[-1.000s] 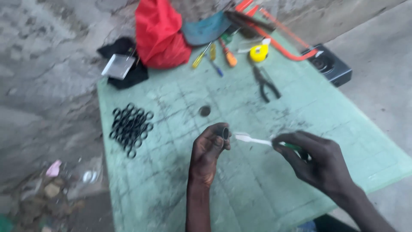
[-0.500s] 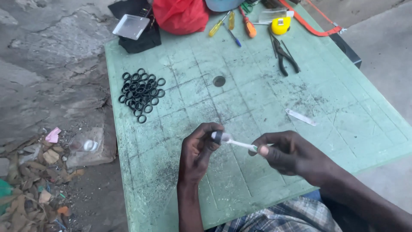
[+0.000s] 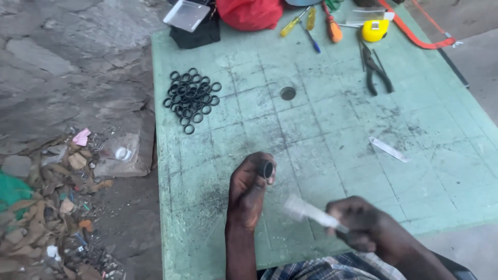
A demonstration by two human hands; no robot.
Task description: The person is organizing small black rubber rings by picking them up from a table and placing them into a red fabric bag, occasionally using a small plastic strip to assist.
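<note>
Overhead, head view: green gridded surface [image 3: 337, 135] as landmark. Left hand [image 3: 249, 189], near its front edge, closed around a small black ring [image 3: 267, 169]. Right hand [image 3: 365, 228], just beside, gripping a blurred white tube [image 3: 308, 211]. Pile of black rings [image 3: 191, 98] toward the far left corner; pliers [image 3: 376, 70] at far right.

My left hand [image 3: 249, 189] pinched a small black rubber ring [image 3: 267, 169]; my right hand [image 3: 363, 228] gripped a pale white plastic tube [image 3: 310, 211]. The worn green gridded cutting mat [image 3: 332, 135] bore dark smudges. A heap of black rubber rings [image 3: 191, 97] lay near a red cloth bag [image 3: 250, 13] and yellow round tape measure [image 3: 375, 30]. My shorts were blue-and-white plaid.
</note>
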